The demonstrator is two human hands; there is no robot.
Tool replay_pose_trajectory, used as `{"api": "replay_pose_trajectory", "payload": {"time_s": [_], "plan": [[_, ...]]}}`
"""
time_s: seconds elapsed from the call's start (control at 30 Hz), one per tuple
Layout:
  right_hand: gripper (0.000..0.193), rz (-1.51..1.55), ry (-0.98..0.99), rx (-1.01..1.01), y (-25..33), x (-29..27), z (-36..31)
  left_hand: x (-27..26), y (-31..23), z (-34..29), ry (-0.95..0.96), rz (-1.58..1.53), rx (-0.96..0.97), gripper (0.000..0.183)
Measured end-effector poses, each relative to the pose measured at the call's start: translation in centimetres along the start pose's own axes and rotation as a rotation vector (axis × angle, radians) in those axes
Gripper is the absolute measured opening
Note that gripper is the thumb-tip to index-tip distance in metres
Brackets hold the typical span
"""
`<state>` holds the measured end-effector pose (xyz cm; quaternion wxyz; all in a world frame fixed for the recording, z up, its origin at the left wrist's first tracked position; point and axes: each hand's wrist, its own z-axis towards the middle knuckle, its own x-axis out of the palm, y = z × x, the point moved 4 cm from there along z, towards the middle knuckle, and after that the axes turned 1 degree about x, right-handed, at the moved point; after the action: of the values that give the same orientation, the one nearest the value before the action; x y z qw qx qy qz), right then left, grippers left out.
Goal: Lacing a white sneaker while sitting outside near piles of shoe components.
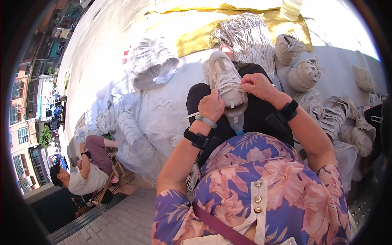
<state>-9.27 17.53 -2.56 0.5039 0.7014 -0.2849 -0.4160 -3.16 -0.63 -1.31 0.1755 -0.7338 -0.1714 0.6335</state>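
Observation:
A pale beige and white sneaker (226, 73) lies across my lap, its toe pointing away from me. White shoelace (228, 83) criss-crosses its front. My left hand (211, 107) is closed at the left edge of the lacing, gripping the lace; its fingertips are partly hidden. At the other side, my right hand (260, 87) pinches a strand of the lace between thumb and forefinger, drawn out from the shoe. The sneaker rests between my dark-trousered knees.
Beyond my knees a thick bundle of white laces (249, 36) lies on a yellow sheet (192, 38). Stacked shoe uppers (305, 74) stand at the right. A clear plastic bag of pale pieces (153, 63) sits at the far left. Another person (87, 173) sits at left.

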Motion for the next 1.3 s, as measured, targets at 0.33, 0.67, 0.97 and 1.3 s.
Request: {"api": "replay_pose_trajectory", "payload": {"time_s": [0.33,0.67,0.97,1.3], "plan": [[0.029,-0.336,-0.119,0.243,1.3,0.8,0.6,-1.1,0.1,-0.3,-0.023,0.012,0.022,0.028],[0.029,-0.4,-0.243,0.159,0.9,0.4,0.7,-1.5,-0.2,0.4,0.012,0.013,0.037,0.022],[0.032,-0.293,-0.147,0.131,0.2,0.8,0.5,-1.9,-0.6,0.5,-0.081,0.208,0.292,0.018],[0.038,-0.29,-0.08,0.033,-0.2,0.7,0.6,-5.8,0.9,-3.8,-0.329,0.383,0.59,0.015]]}}
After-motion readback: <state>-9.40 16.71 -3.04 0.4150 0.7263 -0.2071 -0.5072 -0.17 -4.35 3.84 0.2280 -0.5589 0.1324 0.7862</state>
